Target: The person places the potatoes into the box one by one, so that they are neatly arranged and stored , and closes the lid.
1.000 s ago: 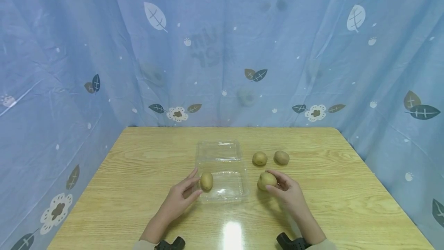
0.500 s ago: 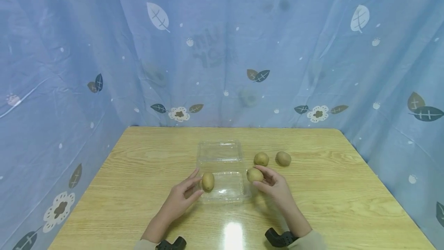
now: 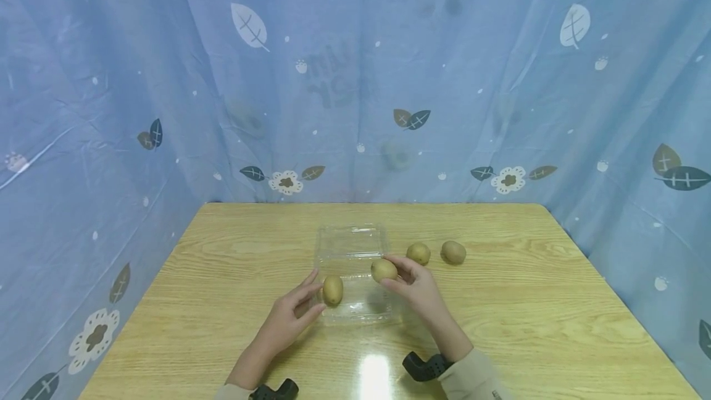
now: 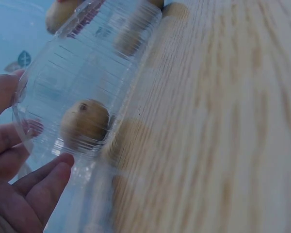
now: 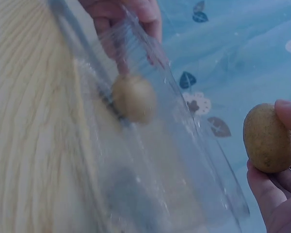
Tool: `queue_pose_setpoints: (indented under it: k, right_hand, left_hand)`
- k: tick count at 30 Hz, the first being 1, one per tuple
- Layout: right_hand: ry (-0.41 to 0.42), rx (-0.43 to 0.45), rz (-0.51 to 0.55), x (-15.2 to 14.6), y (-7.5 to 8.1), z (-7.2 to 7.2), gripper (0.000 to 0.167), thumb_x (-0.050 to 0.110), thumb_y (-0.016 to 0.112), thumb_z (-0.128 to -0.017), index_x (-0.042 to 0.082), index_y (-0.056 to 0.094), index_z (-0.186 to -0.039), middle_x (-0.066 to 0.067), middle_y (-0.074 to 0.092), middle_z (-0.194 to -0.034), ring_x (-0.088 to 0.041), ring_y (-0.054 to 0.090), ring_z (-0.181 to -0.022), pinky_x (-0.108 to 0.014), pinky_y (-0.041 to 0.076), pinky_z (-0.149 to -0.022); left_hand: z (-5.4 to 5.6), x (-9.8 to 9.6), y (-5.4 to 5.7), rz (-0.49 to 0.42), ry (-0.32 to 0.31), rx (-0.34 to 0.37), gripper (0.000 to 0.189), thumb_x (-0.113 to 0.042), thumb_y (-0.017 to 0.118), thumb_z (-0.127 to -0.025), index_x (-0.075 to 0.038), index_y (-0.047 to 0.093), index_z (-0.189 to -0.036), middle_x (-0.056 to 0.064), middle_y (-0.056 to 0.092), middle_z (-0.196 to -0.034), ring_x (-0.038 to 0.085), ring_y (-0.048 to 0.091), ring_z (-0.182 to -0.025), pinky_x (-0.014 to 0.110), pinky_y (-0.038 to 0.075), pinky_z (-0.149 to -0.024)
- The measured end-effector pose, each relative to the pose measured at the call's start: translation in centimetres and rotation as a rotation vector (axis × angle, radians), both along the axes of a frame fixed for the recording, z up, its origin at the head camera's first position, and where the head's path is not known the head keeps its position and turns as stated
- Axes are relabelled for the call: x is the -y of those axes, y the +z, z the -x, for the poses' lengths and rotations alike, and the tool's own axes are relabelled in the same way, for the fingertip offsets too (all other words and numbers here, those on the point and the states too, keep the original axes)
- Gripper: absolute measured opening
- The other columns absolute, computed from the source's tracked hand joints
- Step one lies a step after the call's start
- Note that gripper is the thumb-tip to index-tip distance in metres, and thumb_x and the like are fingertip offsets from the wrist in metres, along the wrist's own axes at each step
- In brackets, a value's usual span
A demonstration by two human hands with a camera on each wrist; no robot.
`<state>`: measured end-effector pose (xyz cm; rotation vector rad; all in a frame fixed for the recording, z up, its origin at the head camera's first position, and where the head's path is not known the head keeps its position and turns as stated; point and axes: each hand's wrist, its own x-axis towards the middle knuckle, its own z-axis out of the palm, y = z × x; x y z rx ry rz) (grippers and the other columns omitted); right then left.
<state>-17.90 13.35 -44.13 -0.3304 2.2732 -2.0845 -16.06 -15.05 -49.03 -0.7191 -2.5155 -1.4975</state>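
A clear plastic clamshell box (image 3: pixel 355 313) lies open on the table with its lid (image 3: pixel 350 241) folded back. One kiwi (image 3: pixel 332 289) sits inside at the left end. My left hand (image 3: pixel 289 318) rests its spread fingers against the box's left end, beside that kiwi; the left wrist view shows fingertips (image 4: pixel 35 127) at the plastic wall. Above the box's right part, my right hand (image 3: pixel 416 286) pinches a second kiwi (image 3: pixel 383 270) between thumb and fingers. The right wrist view shows this brown, speckled kiwi (image 5: pixel 267 138) raised clear of the box.
Two loose kiwis stand beyond the right hand, a yellowish one (image 3: pixel 419 254) and a browner one (image 3: pixel 453 252). The wooden table (image 3: pixel 533 301) ends at a blue patterned curtain (image 3: pixel 355 110) behind and on both sides.
My right hand has carried its kiwi leftward from the table on the right to over the box. The left hand and the kiwi inside the box stay in place.
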Motion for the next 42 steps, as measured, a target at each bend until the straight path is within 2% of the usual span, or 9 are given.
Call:
queue_pose_setpoints:
  k: [7, 13, 20, 24, 30, 34, 38, 42]
  right_hand:
    - [0.056, 0.027, 0.031, 1.7, 0.3, 1.0, 0.053, 0.008, 0.072, -0.083, -0.001, 0.052, -0.132, -0.019, 0.050, -0.139, -0.032, 0.051, -0.125, -0.019, 0.052, -0.092]
    - [0.087, 0.018, 0.015, 3.0, 0.1, 1.6, 0.053, 0.008, 0.072, -0.083, -0.003, 0.052, -0.131, -0.021, 0.051, -0.137, -0.034, 0.051, -0.125, -0.020, 0.052, -0.093]
    - [0.110, 0.032, 0.001, 4.1, -0.2, 2.0, 0.051, 0.008, 0.071, -0.084, -0.005, 0.052, -0.130, -0.022, 0.053, -0.134, -0.035, 0.054, -0.121, -0.022, 0.054, -0.092]
    - [0.107, 0.047, -0.031, 4.6, -0.5, 2.4, 0.049, 0.007, 0.071, -0.084, -0.004, 0.054, -0.129, -0.021, 0.055, -0.132, -0.033, 0.057, -0.117, -0.026, 0.054, -0.091]
    - [0.103, 0.038, -0.078, 5.0, -1.1, 2.8, 0.049, 0.008, 0.071, -0.083, -0.005, 0.055, -0.127, -0.021, 0.057, -0.130, -0.033, 0.059, -0.112, -0.029, 0.055, -0.089]
    - [0.122, 0.028, -0.102, 5.0, -1.3, 2.9, 0.052, 0.008, 0.070, -0.083, -0.008, 0.052, -0.128, -0.023, 0.055, -0.131, -0.036, 0.057, -0.116, -0.035, 0.055, -0.094]
    - [0.108, 0.032, -0.148, 5.1, -1.5, 3.1, 0.051, 0.009, 0.070, -0.082, -0.006, 0.053, -0.128, -0.022, 0.056, -0.130, -0.036, 0.055, -0.118, -0.040, 0.051, -0.099]
    - [0.093, 0.054, -0.143, 5.3, -1.6, 3.2, 0.051, 0.005, 0.071, -0.080, -0.007, 0.054, -0.127, -0.023, 0.057, -0.129, -0.036, 0.056, -0.117, -0.044, 0.049, -0.101]
  left_hand:
    - [0.0, 0.0, 0.0, 0.013, 0.012, -0.009, 0.044, -0.030, 0.063, -0.091, -0.003, 0.059, -0.126, 0.010, 0.035, -0.151, 0.028, 0.043, -0.132, 0.034, 0.048, -0.100]
    - [-0.1, -0.1, 0.0, 0.029, 0.030, 0.001, 0.043, -0.032, 0.063, -0.091, -0.006, 0.059, -0.126, 0.005, 0.036, -0.151, 0.026, 0.043, -0.132, 0.035, 0.047, -0.101]
    - [-0.1, 0.0, -0.2, 0.029, 0.012, 0.013, 0.044, -0.031, 0.062, -0.092, -0.005, 0.058, -0.127, 0.006, 0.034, -0.151, 0.028, 0.041, -0.133, 0.036, 0.047, -0.102]
    - [-0.1, 0.0, -0.2, 0.031, 0.003, 0.014, 0.044, -0.030, 0.062, -0.092, -0.003, 0.058, -0.127, 0.008, 0.034, -0.151, 0.030, 0.042, -0.132, 0.037, 0.046, -0.102]
    - [0.0, -0.1, -0.1, 0.027, 0.006, 0.026, 0.044, -0.031, 0.062, -0.092, -0.004, 0.058, -0.127, 0.006, 0.033, -0.152, 0.027, 0.041, -0.133, 0.035, 0.046, -0.103]
    - [0.0, -0.1, -0.2, 0.025, -0.003, 0.037, 0.044, -0.031, 0.061, -0.093, -0.004, 0.057, -0.128, 0.006, 0.032, -0.152, 0.028, 0.040, -0.134, 0.035, 0.046, -0.103]
    - [0.0, -0.1, -0.2, 0.027, 0.003, 0.027, 0.044, -0.031, 0.061, -0.093, -0.004, 0.057, -0.127, 0.007, 0.033, -0.152, 0.029, 0.040, -0.134, 0.036, 0.046, -0.102]
    - [0.1, -0.1, -0.2, 0.027, 0.007, 0.021, 0.045, -0.031, 0.061, -0.093, -0.004, 0.057, -0.128, 0.007, 0.034, -0.152, 0.028, 0.041, -0.133, 0.035, 0.047, -0.101]
